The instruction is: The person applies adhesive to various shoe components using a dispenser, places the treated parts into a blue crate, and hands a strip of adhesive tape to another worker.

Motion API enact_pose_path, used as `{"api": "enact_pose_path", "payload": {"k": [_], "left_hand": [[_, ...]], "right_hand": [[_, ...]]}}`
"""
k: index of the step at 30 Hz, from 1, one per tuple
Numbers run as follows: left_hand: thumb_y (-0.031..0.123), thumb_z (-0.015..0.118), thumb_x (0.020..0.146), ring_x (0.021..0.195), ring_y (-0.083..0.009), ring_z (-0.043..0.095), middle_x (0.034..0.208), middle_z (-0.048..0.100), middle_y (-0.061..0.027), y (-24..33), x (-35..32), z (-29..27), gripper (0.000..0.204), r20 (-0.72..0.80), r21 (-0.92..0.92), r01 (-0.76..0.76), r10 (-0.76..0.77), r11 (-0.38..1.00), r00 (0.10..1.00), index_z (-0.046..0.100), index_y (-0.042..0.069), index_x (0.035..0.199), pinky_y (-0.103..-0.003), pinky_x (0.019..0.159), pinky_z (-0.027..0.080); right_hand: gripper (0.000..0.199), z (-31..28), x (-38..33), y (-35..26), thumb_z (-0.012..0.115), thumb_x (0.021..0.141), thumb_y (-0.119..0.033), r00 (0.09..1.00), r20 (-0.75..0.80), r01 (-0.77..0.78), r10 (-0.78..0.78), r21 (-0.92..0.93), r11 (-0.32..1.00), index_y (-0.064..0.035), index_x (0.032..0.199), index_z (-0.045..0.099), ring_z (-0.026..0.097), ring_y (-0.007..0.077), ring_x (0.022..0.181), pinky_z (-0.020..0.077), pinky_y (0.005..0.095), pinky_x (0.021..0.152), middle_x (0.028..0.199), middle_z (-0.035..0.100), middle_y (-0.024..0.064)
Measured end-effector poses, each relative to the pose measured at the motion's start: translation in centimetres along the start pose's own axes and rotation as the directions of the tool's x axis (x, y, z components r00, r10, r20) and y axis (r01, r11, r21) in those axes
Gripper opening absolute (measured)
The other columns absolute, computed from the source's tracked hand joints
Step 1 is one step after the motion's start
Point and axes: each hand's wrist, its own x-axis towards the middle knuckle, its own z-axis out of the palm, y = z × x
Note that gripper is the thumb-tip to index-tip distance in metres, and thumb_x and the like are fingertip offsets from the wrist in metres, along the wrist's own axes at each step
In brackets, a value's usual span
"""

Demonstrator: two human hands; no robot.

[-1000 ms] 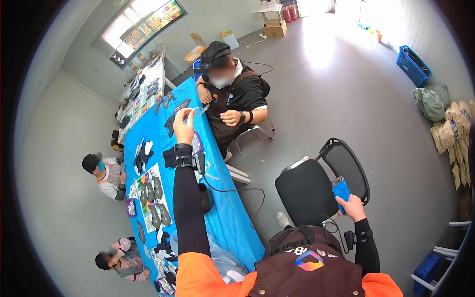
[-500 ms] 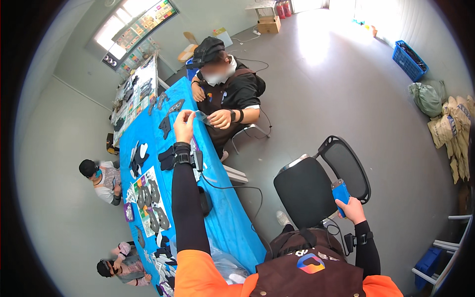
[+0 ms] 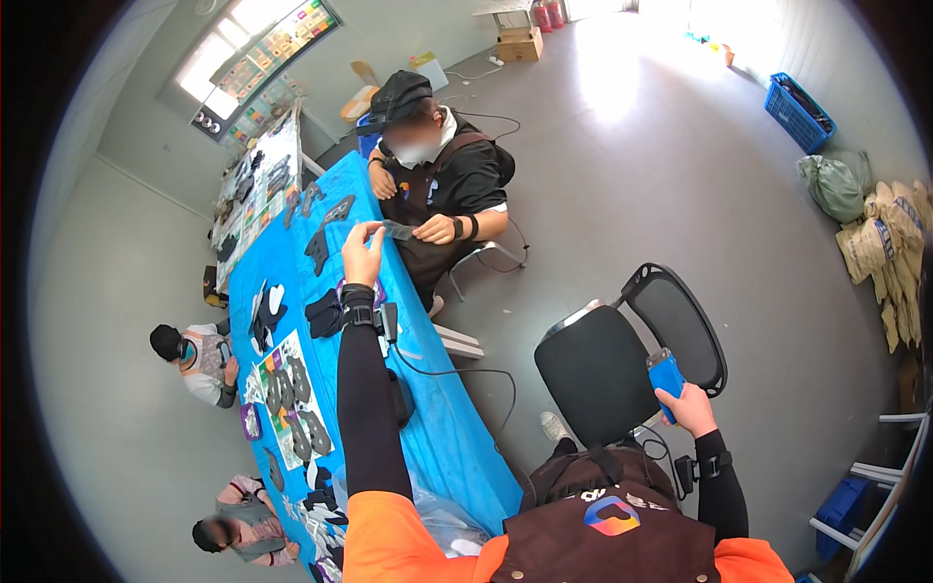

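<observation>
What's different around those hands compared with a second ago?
The seated co-worker's hand has moved leftward to the clear strip and now appears to hold its far end. The person's left hand still pinches the near end, and the right hand still grips the blue tool.

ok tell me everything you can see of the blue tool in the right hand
The blue tool is short and blocky, with a blue body, perhaps plastic, and a grey, metallic-looking end. The right hand grips the body's nearer part, with the grey end pointing away from the person and slightly left. In the picture it overlaps the black chair; whether it touches the chair cannot be told.
</observation>
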Motion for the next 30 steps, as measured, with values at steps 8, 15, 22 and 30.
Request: {"api": "enact_pose_path", "payload": {"k": [8,15,22,30], "left_hand": [[0.011,0.066,0.089,0.113,-0.0295,0.064,0.113,0.074,-0.0098,-1.3,0.1,-0.9,0.022,0.145,0.476,-0.178,0.123,0.861,0.982,0.077,0.009,0.107,-0.043,0.098,0.049],[0.008,0.061,0.083,0.110,-0.0278,0.063,0.116,0.073,-0.0052,-2.8,1.7,-1.7,0.030,0.197,0.428,-0.107,0.023,0.897,0.980,0.080,0.018,0.105,-0.044,0.099,0.048],[0.007,0.060,0.082,0.099,-0.0298,0.062,0.099,0.070,-0.0061,-3.4,3.3,-1.7,0.029,0.190,0.399,-0.138,0.066,0.907,0.980,0.082,0.017,0.099,-0.041,0.091,0.052],[0.006,0.059,0.082,0.098,-0.0312,0.064,0.100,0.073,-0.0067,-3.6,3.9,-2.0,0.029,0.193,0.491,-0.143,0.053,0.859,0.980,0.082,0.016,0.096,-0.043,0.090,0.052]], "right_hand": [[0.045,-0.1,0.1,-0.5,0.076,0.089,-0.039,1.000,-0.028,0.011,-0.013,-0.072,0.997,0.0040,0.078,0.067,0.071,0.0204,0.055,0.0561,0.0347,0.059,0.058,0.068,0.0110],[0.037,-0.1,0.4,-0.4,0.075,0.091,-0.031,1.000,-0.020,0.002,-0.004,-0.101,0.995,0.0019,0.077,0.065,0.069,0.0173,0.051,0.0521,0.0321,0.051,0.059,0.067,0.0091],[0.038,0.5,0.8,-0.6,0.075,0.091,-0.031,0.999,-0.039,-0.033,0.030,-0.080,0.996,0.0022,0.076,0.065,0.069,0.0170,0.052,0.0524,0.0321,0.051,0.059,0.067,0.0088],[0.044,1.2,1.1,-2.8,0.076,0.089,-0.038,0.999,-0.001,-0.046,0.046,-0.049,0.998,0.0037,0.080,0.066,0.070,0.0194,0.054,0.0543,0.0338,0.055,0.059,0.067,0.0102]]}}
